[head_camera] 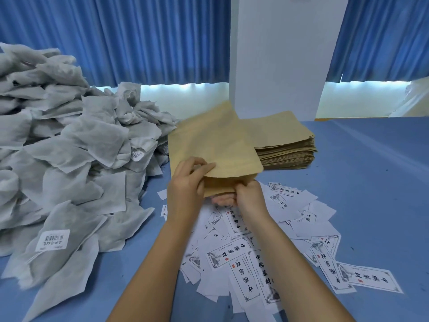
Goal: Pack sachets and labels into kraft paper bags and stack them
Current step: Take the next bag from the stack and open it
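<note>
My left hand point(185, 184) and right hand point(249, 195) both pinch the kraft bag's point(209, 140) mouth, over the labels point(241, 254).

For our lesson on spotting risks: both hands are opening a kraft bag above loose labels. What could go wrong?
1. The left hand and right hand pull the bag open; its paper might tear.
2. The labels overlap under the forearms; two could be picked together.
3. The tall sachet pile might slide onto them.

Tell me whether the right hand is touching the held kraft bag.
Touching. The head view shows the right hand pinching the lower lip of the kraft bag at its open mouth.
</note>
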`<state>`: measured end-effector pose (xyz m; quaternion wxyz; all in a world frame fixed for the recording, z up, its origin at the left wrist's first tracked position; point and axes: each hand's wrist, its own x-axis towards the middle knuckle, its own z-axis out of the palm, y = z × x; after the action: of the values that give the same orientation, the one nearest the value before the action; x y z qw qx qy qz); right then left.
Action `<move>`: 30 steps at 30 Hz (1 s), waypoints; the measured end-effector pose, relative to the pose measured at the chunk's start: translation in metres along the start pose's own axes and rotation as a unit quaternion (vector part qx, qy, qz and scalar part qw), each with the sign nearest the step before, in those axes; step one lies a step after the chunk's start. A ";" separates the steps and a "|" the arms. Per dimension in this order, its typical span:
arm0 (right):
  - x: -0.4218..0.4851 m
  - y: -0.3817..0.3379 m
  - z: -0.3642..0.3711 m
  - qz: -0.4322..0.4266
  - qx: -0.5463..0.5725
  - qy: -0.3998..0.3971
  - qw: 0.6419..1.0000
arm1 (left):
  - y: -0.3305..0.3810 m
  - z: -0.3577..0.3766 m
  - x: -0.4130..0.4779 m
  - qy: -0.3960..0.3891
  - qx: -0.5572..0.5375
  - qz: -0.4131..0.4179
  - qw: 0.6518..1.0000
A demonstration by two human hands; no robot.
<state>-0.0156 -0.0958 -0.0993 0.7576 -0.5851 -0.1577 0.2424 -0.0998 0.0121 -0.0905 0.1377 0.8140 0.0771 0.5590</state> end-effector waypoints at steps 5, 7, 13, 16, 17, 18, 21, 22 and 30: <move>0.001 -0.005 -0.010 -0.034 -0.072 0.029 0.996 | -0.013 -0.014 0.006 0.094 -0.015 0.009 0.995; -0.001 -0.005 -0.008 -0.033 -0.064 0.025 0.997 | -0.019 -0.017 0.007 0.051 -0.052 0.004 0.997; 0.000 -0.006 -0.007 -0.030 -0.010 0.064 0.997 | -0.020 -0.037 0.001 -0.146 -0.078 -0.070 0.984; -0.002 -0.007 -0.008 -0.040 0.041 0.089 0.994 | -0.029 -0.048 -0.003 -0.064 0.272 -0.168 0.945; -0.003 -0.008 -0.008 -0.044 0.062 0.093 0.993 | -0.033 -0.053 -0.003 -0.102 0.369 -0.255 0.888; -0.004 -0.009 -0.008 -0.048 0.079 0.096 0.991 | -0.037 -0.058 -0.007 -0.168 0.418 -0.336 0.827; -0.007 -0.011 -0.007 -0.058 0.100 0.100 0.988 | -0.052 -0.063 -0.031 -0.301 0.476 -0.378 0.735; -0.007 -0.011 -0.007 -0.059 0.102 0.102 0.988 | -0.054 -0.063 -0.038 -0.309 0.490 -0.361 0.731; -0.011 -0.014 -0.008 -0.049 0.121 0.124 0.984 | -0.044 -0.062 -0.042 -0.173 0.495 -0.240 0.817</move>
<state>-0.0174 -0.1112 -0.0873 0.8476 -0.5061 -0.0603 0.1478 -0.1716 0.0507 -0.1206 -0.1429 0.8114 0.5115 0.2442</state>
